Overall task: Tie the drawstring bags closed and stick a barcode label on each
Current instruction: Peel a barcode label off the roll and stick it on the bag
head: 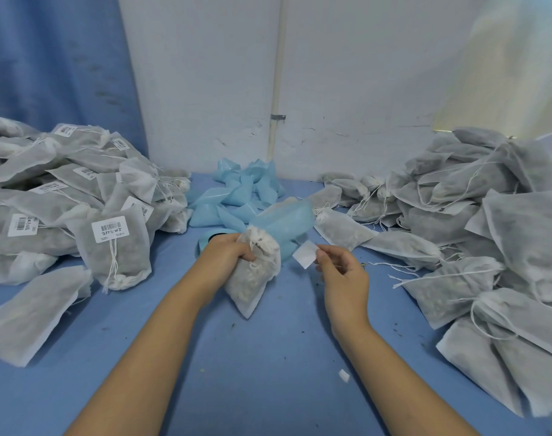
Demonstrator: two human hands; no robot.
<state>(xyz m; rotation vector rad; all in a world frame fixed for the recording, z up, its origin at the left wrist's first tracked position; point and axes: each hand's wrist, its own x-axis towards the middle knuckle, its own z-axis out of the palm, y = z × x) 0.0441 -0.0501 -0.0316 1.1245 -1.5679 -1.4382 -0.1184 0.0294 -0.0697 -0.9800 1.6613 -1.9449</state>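
Bare left forearm (161, 325), bare right forearm (384, 360); bare left hand (226, 250), bare right hand (344, 273)

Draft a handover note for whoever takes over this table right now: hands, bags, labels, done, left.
Left hand grips the top of a white fabric drawstring bag, gathered shut, no label showing on it.
Right hand pinches a small white rectangular label, clear of the bag.
Done: pile of labelled bags on the left of the blue table.
Left: stick this label on, then work through the unlabelled pile on the right.
Light blue backing strips lie at the back.
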